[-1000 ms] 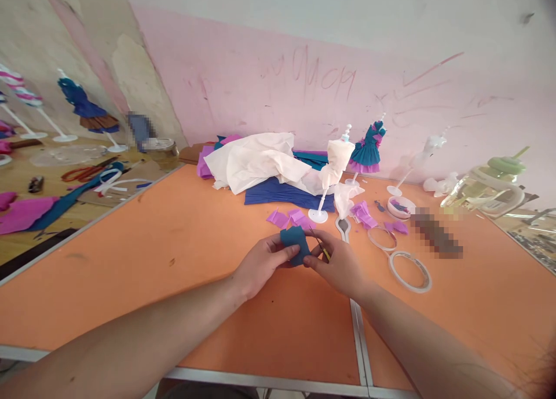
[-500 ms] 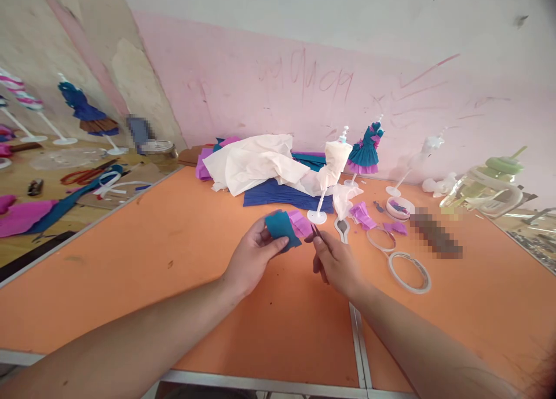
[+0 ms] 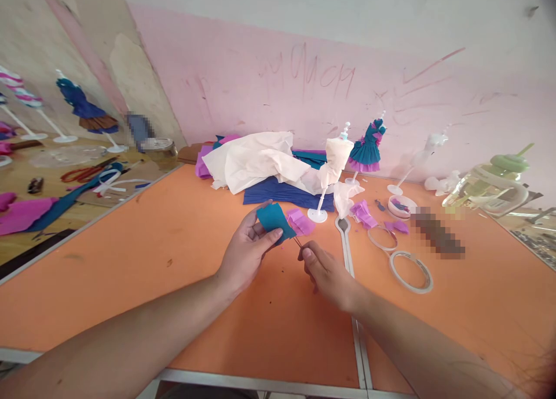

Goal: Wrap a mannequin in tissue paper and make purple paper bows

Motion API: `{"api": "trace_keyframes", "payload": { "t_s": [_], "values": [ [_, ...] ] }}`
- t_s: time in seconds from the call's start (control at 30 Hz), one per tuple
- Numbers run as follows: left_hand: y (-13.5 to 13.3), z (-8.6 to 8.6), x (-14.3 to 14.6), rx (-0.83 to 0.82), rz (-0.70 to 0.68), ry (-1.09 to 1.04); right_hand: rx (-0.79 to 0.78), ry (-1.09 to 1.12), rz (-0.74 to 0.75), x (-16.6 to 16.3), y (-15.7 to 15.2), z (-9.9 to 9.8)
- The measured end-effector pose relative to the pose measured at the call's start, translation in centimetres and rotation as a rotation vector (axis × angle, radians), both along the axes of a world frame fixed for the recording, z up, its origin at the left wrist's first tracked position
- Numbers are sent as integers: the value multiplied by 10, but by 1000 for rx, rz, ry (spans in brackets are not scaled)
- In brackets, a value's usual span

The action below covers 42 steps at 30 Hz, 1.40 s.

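My left hand [image 3: 245,245] pinches a teal piece of crepe paper [image 3: 275,220] between thumb and fingers, above the orange table. In my right hand [image 3: 324,268] is a slim dark two-pointed tool [image 3: 297,242]; whether it is tweezers or small snips I cannot tell. Its points are at the lower right corner of the teal paper. Just beyond lies a pinkish-purple piece of crepe paper [image 3: 300,222]. A small dress form [image 3: 336,161] wrapped in cream paper stands upright behind my hands.
White paper [image 3: 252,161] lies over blue crepe paper [image 3: 282,195] at the back. Near the wall stand a form in a teal dress [image 3: 365,147] and a bare white form [image 3: 430,150]. Tape rolls [image 3: 410,271] and purple scraps [image 3: 364,213] lie right. A metal seam [image 3: 358,341] divides the orange tabletop [image 3: 108,295].
The teal paper in my left hand has moved slightly left and up, uncovering more of the purple piece. My right hand has shifted left and down, bringing the tool's points to the teal edge.
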State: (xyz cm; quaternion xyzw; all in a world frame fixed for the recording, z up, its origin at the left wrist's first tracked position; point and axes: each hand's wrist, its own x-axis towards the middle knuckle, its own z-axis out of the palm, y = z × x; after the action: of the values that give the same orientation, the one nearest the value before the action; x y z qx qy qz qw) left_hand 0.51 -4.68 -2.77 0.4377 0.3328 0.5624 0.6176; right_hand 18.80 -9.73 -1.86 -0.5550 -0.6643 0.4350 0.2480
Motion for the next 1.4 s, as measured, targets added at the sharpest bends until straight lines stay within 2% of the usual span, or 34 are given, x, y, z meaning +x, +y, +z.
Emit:
{"api": "trace_keyframes", "payload": {
  "t_s": [0.53,1.4],
  "values": [
    [-6,4,2,-17,-93,43,-25,207,85,-3,-2,5],
    [-8,2,2,-12,-113,70,-30,255,96,-7,-2,5]
  ]
}}
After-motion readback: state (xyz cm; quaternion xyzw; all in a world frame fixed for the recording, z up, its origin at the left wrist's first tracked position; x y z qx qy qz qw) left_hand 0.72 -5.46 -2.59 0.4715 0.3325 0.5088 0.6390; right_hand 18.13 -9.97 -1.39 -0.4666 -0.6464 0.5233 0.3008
